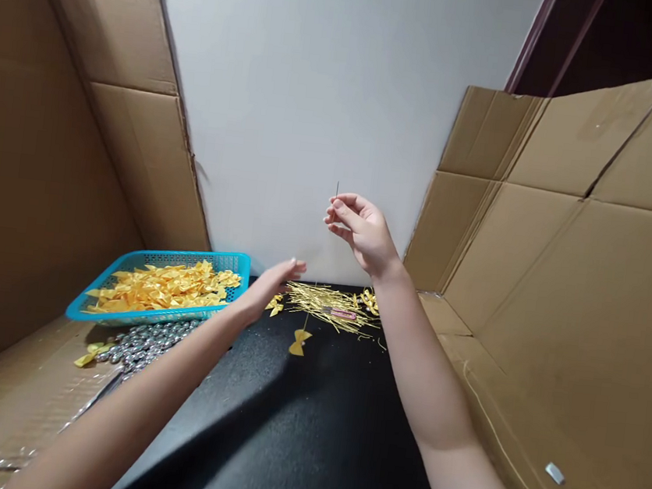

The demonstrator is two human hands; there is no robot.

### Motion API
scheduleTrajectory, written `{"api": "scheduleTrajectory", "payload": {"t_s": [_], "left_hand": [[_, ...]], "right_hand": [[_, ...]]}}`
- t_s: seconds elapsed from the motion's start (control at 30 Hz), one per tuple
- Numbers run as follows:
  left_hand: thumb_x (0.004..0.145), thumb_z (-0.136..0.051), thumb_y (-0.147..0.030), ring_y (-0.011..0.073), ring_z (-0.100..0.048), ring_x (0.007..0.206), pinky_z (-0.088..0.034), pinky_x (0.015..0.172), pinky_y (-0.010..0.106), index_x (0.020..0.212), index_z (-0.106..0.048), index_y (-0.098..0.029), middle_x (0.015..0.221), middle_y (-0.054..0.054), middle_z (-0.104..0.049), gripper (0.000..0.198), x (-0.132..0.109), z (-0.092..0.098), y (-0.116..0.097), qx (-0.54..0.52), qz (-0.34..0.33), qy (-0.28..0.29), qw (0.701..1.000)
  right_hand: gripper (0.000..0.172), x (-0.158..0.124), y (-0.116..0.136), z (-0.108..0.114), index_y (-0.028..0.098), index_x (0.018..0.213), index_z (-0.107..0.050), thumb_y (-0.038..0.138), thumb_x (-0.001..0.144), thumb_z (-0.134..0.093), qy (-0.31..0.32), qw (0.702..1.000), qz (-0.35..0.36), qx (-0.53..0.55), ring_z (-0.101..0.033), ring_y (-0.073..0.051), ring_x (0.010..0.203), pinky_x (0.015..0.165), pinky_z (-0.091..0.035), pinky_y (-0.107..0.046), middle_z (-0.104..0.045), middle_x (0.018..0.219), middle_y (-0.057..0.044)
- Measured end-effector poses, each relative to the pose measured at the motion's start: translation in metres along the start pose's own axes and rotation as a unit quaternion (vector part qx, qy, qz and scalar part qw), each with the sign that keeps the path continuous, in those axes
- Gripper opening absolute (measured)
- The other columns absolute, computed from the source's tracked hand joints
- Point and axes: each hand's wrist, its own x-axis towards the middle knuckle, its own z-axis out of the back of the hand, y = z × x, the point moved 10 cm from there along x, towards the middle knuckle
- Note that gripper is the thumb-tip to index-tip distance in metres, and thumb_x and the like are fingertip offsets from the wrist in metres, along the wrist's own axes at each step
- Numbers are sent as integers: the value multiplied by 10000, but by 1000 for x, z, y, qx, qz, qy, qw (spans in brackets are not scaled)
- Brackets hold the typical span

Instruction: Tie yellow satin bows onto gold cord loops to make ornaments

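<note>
Raised in front of the pale wall, my right hand [366, 229] pinches a thin, dark, wire-like strip [337, 188] between thumb and fingertips, one end pointing up. My left hand [275, 286] is lower, right of the basket, fingers stretched out and nothing visible in them. Below the hands is a yellow ribbon bow [300, 342] with a thin gold tie running up from it. Behind it lies a loose heap of gold twist ties [319, 300] on the black table surface [304, 438]. A small pink object [343, 314] rests on the heap.
A blue plastic basket [76, 312] full of yellow bows stands at left. Silvery beads [150, 344] lie before it, beside a loose yellow bow [90, 355]. More bows [367, 301] sit right of the ties. Cardboard walls [591, 290] enclose both sides; a small whitish piece [555, 473] lies right.
</note>
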Motion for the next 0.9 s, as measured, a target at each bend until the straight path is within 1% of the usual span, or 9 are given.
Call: {"api": "scheduleTrajectory", "payload": {"t_s": [0.07,0.1,0.17,0.23,0.37,0.5,0.57,0.73,0.9], "left_hand": [[932,-582,-378,236,-641,1015,-532,864,445,1134,-624,-150,1169,98,-650,307,-9,-2,51,-33,76,40,996],[939,-581,-340,230,-642,1011,-542,862,442,1175,-602,-163,1197,96,-634,296,-13,-7,71,-53,109,65,990],[937,-585,-339,232,-642,1015,-545,859,443,1184,-596,-160,1203,96,-629,305,-20,-22,98,-98,157,105,977],[943,-556,-405,233,-648,1022,-534,875,436,1156,-615,-148,1192,109,-648,339,-26,-39,115,-147,197,142,959],[924,-484,-548,268,-667,1064,-518,878,353,1137,-649,-68,1197,202,-676,550,-43,-67,129,-243,263,203,911],[932,-452,-526,308,-688,1046,-515,873,368,1176,-617,11,1153,252,-697,613,-69,-86,139,-313,321,242,861],[945,-433,-505,298,-689,1049,-507,894,368,1191,-604,10,1155,241,-701,596,-81,-93,142,-348,331,246,842],[956,-458,-446,262,-688,1058,-483,948,355,1226,-577,-31,1162,196,-711,509,-104,-107,150,-416,333,236,812],[960,-497,-348,264,-681,1081,-481,959,355,1278,-529,-29,1180,193,-703,451,-112,-105,157,-442,340,221,800]], "right_hand": [[90,3,4,-3,199,826,-591,257,853,-654,5,1000,-1,3,-593,-93,723,732,-471,-261,-619,787,17],[85,5,7,-6,197,819,-592,247,859,-649,9,1000,-2,4,-588,-91,717,732,-467,-259,-616,780,20],[83,9,11,-11,193,809,-590,224,874,-630,18,1000,-5,2,-579,-86,705,731,-459,-252,-609,763,27],[93,13,15,-14,188,802,-586,208,890,-611,23,1000,-6,-5,-571,-79,693,721,-450,-242,-601,748,33],[123,18,20,-8,171,784,-575,181,906,-591,5,1000,-15,-22,-555,-56,643,676,-439,-213,-587,726,40],[127,18,22,7,174,779,-575,167,903,-597,-9,999,-19,-26,-547,-42,603,632,-448,-185,-584,714,45],[120,17,23,16,180,780,-579,175,895,-615,-13,999,-18,-25,-545,-42,595,621,-456,-180,-587,714,44],[106,10,19,35,195,795,-590,228,860,-668,-15,999,-17,-27,-547,-45,608,635,-474,-178,-594,734,44],[112,-2,6,58,192,779,-582,223,851,-663,-43,998,-39,-36,-541,-46,601,633,-477,-179,-587,715,46]]}}
